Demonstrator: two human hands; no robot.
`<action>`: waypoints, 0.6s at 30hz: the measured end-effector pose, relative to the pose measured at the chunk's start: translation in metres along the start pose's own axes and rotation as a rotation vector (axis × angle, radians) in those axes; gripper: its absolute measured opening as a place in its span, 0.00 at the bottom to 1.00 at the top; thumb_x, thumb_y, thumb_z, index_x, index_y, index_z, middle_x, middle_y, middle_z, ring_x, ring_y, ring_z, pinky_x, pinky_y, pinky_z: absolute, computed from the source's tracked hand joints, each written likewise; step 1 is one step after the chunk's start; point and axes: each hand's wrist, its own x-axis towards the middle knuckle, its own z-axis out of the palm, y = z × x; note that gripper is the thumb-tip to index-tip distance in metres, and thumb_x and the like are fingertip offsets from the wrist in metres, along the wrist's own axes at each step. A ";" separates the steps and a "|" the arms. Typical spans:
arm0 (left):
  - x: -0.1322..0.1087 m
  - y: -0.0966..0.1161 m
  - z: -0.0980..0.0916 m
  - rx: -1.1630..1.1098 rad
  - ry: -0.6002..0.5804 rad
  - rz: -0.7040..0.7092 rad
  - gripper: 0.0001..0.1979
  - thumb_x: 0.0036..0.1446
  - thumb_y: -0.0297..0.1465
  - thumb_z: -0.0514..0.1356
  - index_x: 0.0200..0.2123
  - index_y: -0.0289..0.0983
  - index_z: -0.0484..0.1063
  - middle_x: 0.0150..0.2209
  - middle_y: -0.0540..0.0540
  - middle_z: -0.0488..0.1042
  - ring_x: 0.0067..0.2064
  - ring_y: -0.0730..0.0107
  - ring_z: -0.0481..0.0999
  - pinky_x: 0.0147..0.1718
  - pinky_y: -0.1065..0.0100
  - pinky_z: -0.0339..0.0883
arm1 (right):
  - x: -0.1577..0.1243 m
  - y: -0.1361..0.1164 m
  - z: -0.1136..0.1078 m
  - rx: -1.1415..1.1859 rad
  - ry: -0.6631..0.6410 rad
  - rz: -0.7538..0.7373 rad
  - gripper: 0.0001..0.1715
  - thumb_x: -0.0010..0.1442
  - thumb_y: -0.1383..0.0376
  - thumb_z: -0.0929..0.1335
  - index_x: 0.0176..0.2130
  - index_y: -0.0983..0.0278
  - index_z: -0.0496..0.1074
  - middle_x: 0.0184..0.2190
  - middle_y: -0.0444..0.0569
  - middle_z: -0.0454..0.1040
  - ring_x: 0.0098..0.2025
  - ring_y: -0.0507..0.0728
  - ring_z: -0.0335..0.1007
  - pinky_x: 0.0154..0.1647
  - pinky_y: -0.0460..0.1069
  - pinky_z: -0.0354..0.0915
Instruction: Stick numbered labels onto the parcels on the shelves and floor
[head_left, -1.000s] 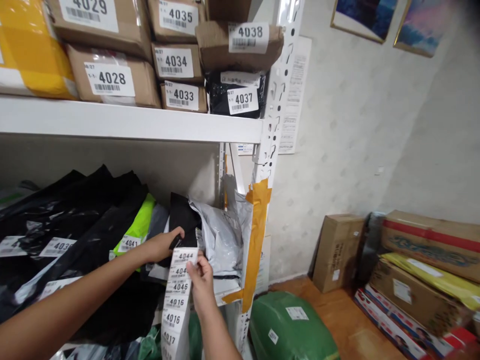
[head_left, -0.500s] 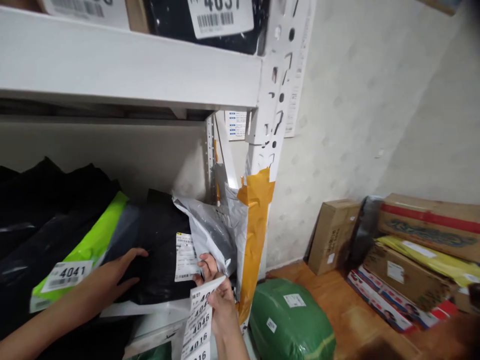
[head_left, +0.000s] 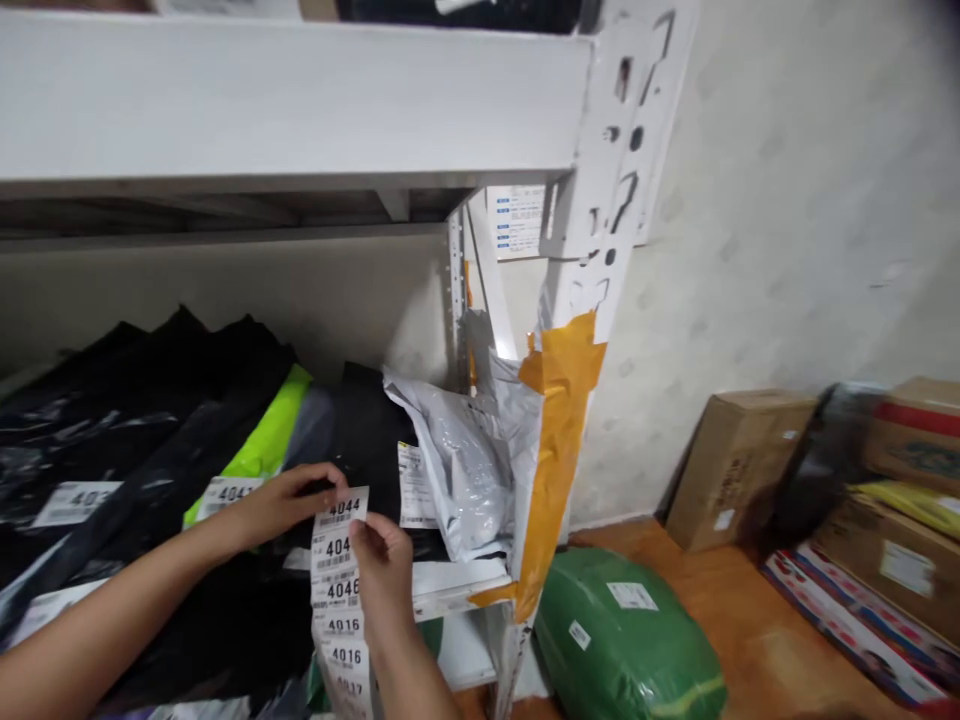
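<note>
A person's two bare hands met at the top of a strip (head_left: 341, 588) of white number labels, in front of the lower shelf of a white rack (head_left: 285, 100). The strip hung down from the hands and ran out of view at the bottom. Its top label read 4044; the next number was partly covered by the right thumb, and below it came 4046, 4016, 4016 and 4017.

The right hand (head_left: 388, 568) grasped the strip by its right edge, thumb flat on the front, other fingers bent. The left hand (head_left: 296, 505) reached in from the left, fingers curled, with finger and thumb at the top left corner of the strip; whether they pinched it could not be told.

Behind the hands, a black bag (head_left: 365, 425) lay on the shelf, with a printed slip (head_left: 415, 490) showing beside a grey bag (head_left: 459, 465). To the left, a lime bag (head_left: 270, 435) bore a tag (head_left: 225, 495) partly reading 4041, and dark bags (head_left: 112, 430) lay heaped beyond it. Yellow tape (head_left: 559, 430) wrapped the rack's corner post (head_left: 592, 210).

Right of the post, a green sack (head_left: 634, 640) sat on the brown floor (head_left: 720, 575), and a carton (head_left: 739, 470) leaned against the wall (head_left: 787, 200).
</note>
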 end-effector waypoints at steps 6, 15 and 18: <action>-0.001 0.004 0.011 -0.110 0.150 0.061 0.16 0.55 0.44 0.49 0.32 0.39 0.68 0.32 0.48 0.72 0.37 0.63 0.71 0.38 0.66 0.63 | 0.007 0.016 0.000 -0.042 0.024 -0.025 0.25 0.46 0.49 0.73 0.33 0.67 0.78 0.30 0.53 0.81 0.33 0.59 0.75 0.41 0.52 0.68; 0.004 -0.001 0.025 -0.033 0.286 0.047 0.14 0.56 0.43 0.48 0.33 0.40 0.64 0.32 0.48 0.70 0.36 0.62 0.71 0.38 0.63 0.64 | 0.012 0.022 0.004 -0.126 0.155 -0.096 0.23 0.45 0.48 0.72 0.23 0.66 0.71 0.17 0.42 0.69 0.22 0.50 0.62 0.27 0.46 0.61; 0.010 -0.002 0.029 0.009 0.292 0.018 0.12 0.54 0.42 0.48 0.31 0.40 0.62 0.32 0.46 0.68 0.36 0.60 0.71 0.40 0.61 0.64 | 0.014 0.022 0.006 -0.182 0.277 -0.163 0.27 0.45 0.47 0.71 0.16 0.62 0.60 0.12 0.35 0.55 0.19 0.47 0.50 0.20 0.44 0.53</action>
